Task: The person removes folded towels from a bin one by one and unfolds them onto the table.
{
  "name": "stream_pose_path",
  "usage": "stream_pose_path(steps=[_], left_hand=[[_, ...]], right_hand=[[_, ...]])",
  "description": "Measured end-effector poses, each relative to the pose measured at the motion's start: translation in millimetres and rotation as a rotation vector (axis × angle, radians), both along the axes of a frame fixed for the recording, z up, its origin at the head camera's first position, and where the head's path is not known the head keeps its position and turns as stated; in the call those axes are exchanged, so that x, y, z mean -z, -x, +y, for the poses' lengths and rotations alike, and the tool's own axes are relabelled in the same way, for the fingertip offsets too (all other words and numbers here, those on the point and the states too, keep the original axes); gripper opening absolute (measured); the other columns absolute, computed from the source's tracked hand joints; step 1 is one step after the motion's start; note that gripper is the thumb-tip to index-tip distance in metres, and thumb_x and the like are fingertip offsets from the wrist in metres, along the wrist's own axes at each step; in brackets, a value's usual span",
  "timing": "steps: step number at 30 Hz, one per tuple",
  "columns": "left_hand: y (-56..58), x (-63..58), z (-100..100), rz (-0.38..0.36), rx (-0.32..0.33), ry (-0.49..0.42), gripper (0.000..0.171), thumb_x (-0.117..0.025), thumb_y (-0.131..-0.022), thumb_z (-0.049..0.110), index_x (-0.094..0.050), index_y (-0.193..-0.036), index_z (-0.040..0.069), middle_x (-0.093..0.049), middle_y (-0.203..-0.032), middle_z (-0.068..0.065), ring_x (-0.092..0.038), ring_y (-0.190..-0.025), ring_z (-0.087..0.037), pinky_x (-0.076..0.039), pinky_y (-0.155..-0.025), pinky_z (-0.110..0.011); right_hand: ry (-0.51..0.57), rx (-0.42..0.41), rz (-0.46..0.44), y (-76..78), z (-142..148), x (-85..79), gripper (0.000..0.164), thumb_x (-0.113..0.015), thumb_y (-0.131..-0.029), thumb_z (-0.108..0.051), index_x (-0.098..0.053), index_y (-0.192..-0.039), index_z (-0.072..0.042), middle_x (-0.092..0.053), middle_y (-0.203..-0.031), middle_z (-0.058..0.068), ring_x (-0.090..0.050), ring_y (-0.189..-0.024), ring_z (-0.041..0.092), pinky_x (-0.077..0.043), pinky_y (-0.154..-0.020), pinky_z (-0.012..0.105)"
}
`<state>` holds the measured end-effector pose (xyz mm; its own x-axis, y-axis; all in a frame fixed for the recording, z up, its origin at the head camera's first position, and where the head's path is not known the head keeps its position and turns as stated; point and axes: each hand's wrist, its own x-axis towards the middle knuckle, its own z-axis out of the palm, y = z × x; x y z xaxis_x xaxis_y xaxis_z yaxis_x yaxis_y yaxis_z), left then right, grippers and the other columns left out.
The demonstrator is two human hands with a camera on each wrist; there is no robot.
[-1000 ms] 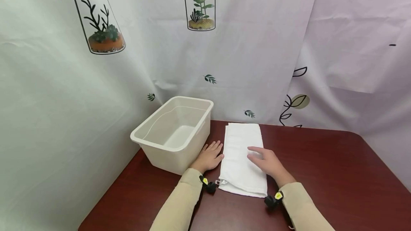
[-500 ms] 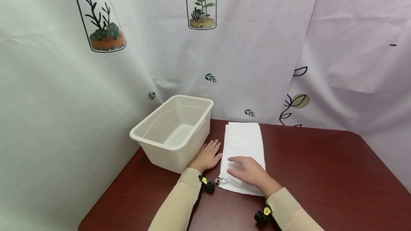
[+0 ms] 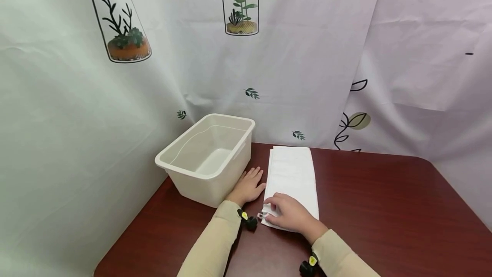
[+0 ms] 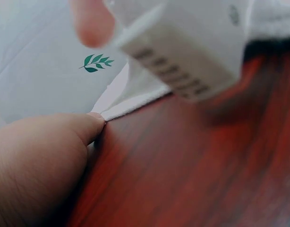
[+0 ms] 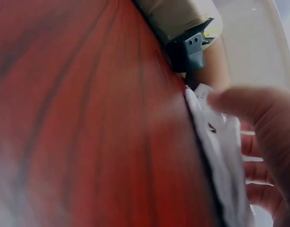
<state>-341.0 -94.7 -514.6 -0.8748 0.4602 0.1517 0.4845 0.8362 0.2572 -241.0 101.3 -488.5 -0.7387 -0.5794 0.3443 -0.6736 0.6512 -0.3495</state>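
Observation:
A folded white towel (image 3: 291, 168) lies lengthwise on the dark red table. My left hand (image 3: 247, 186) rests flat just left of it, fingers spread, its thumb tip (image 4: 95, 122) at the towel's edge. Over the towel's near left corner is my right hand (image 3: 290, 213), with thumb and index finger bent and a gap between them. A small white label (image 3: 262, 216) sticks out at that corner by the right thumb. In the left wrist view the printed label (image 4: 183, 61) looms large and blurred, a fingertip above it. The right thumb (image 5: 272, 118) partly covers the towel in the right wrist view.
A cream plastic tub (image 3: 226, 183) stands left of my left hand, with no contents visible. Behind the table (image 3: 384, 200) hangs a white curtain (image 3: 300, 76) printed with plants. Each wrist carries a small black camera (image 3: 251, 223).
My right hand has moved left and nearer to me, from the towel's middle to its near left corner by the label. The left hand has stayed put.

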Motion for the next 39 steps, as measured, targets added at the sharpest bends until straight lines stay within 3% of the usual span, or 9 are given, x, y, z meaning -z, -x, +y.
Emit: stream_pose_path(steps=[4, 11, 14, 18, 22, 26, 32, 39], left_hand=[[-3.4, -4.8, 0.1, -0.001, 0.007, -0.004, 0.060, -0.042, -0.106, 0.038, -0.039, -0.154, 0.002, -0.033, -0.162, -0.015, -0.025, -0.152, -0.033, -0.020, -0.122, -0.051], [-1.7, -3.7, 1.5, -0.001, 0.007, -0.005, 0.060, -0.042, -0.106, 0.039, -0.039, -0.155, 0.002, -0.033, -0.162, -0.014, -0.025, -0.152, -0.032, -0.019, -0.122, -0.051], [-3.0, -6.4, 2.0, -0.008, 0.006, -0.011, 0.060, -0.043, -0.106, 0.037, -0.040, -0.154, 0.002, -0.034, -0.162, -0.015, -0.026, -0.151, -0.033, -0.020, -0.122, -0.051], [-5.8, -12.5, 2.4, -0.012, 0.002, -0.013, 0.058, -0.045, -0.106, 0.034, -0.041, -0.153, -0.001, -0.035, -0.161, -0.017, -0.027, -0.150, -0.035, -0.021, -0.121, -0.053], [-3.4, -10.6, 4.3, -0.002, -0.007, -0.017, 0.059, -0.045, -0.106, 0.035, -0.041, -0.152, -0.002, -0.036, -0.160, -0.018, -0.028, -0.150, -0.036, -0.020, -0.121, -0.054], [-1.1, -7.7, 9.5, -0.026, -0.012, -0.026, 0.064, -0.043, -0.106, 0.040, -0.038, -0.154, 0.000, -0.031, -0.163, -0.017, -0.024, -0.152, -0.034, -0.016, -0.122, -0.053], [-4.5, -7.1, 19.7, -0.081, -0.008, -0.041, 0.066, -0.044, -0.105, 0.045, -0.033, -0.158, 0.007, -0.026, -0.166, -0.009, -0.019, -0.154, -0.027, -0.014, -0.124, -0.048], [-11.1, -10.4, 33.4, -0.068, 0.050, -0.047, 0.065, -0.045, -0.105, 0.043, -0.035, -0.158, 0.007, -0.029, -0.165, -0.008, -0.021, -0.154, -0.026, -0.016, -0.123, -0.048]], right_hand=[[-0.002, 0.006, 0.004, 2.5, -2.7, 4.5, 0.020, -0.077, -0.083, -0.017, -0.072, -0.103, -0.012, -0.053, -0.077, -0.013, -0.049, -0.073, 0.004, -0.047, -0.070, 0.029], [-0.004, 0.065, -0.030, 1.3, -3.0, 5.0, 0.012, -0.071, -0.089, -0.011, -0.074, -0.101, -0.011, -0.071, -0.093, -0.003, -0.066, -0.090, 0.014, -0.054, -0.083, 0.041], [0.084, 0.112, -0.047, 1.4, -1.3, 6.0, 0.008, -0.070, -0.089, -0.010, -0.074, -0.096, -0.014, -0.070, -0.092, -0.005, -0.064, -0.084, 0.010, -0.054, -0.078, 0.037], [0.261, 0.205, -0.077, 2.4, 3.4, 5.6, 0.006, -0.070, -0.088, -0.011, -0.073, -0.092, -0.015, -0.063, -0.077, -0.012, -0.053, -0.068, 0.002, -0.048, -0.064, 0.027], [0.443, 0.311, -0.108, 2.9, 12.2, 1.2, 0.009, -0.071, -0.085, -0.008, -0.071, -0.091, -0.015, -0.049, -0.063, -0.012, -0.042, -0.056, 0.003, -0.039, -0.054, 0.024], [0.581, 0.399, -0.091, 2.3, 24.4, -3.4, 0.013, -0.070, -0.083, -0.005, -0.069, -0.091, -0.015, -0.043, -0.061, -0.008, -0.039, -0.054, 0.006, -0.036, -0.051, 0.024], [0.710, 0.485, -0.083, 1.4, 45.1, -2.2, 0.012, -0.067, -0.083, -0.001, -0.066, -0.091, -0.010, -0.044, -0.061, -0.007, -0.041, -0.055, 0.006, -0.037, -0.051, 0.024], [0.879, 0.547, -0.115, -2.6, 69.7, 4.7, 0.013, -0.060, -0.085, 0.008, -0.062, -0.091, -0.004, -0.054, -0.067, -0.003, -0.048, -0.057, 0.006, -0.042, -0.050, 0.021]])
